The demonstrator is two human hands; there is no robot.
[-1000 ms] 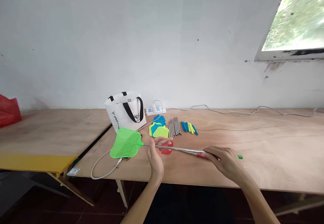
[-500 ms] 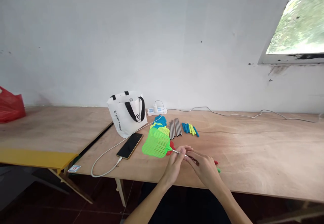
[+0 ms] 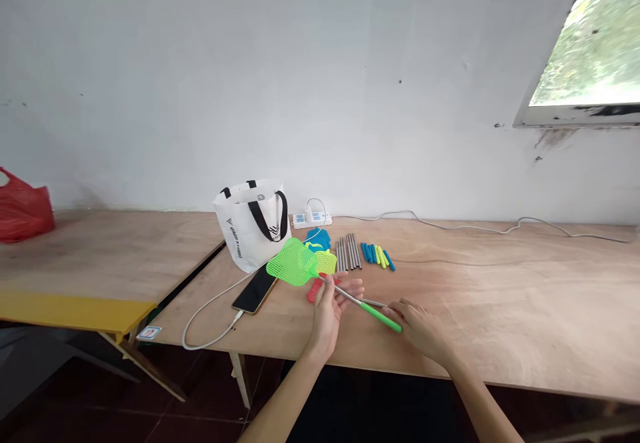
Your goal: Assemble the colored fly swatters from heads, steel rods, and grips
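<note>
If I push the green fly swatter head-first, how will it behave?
The green fly swatter is probably light for its size, given its perforated head. That thin head will likely flex when pushed, while the straight metallic shaft looks likely to stay stiff.

Tote bag (image 3: 250, 246), left of centre: black lettering (image 3: 234, 238) down its side, apparently "GOOD STUDIO", blurred; black emblem (image 3: 275, 231) on the front, wording unreadable.
Corner sticker (image 3: 149, 333), lower left: blue border, red mark, illegible.
Power strip (image 3: 321, 217), centre: blue labels, too small to read.
</note>
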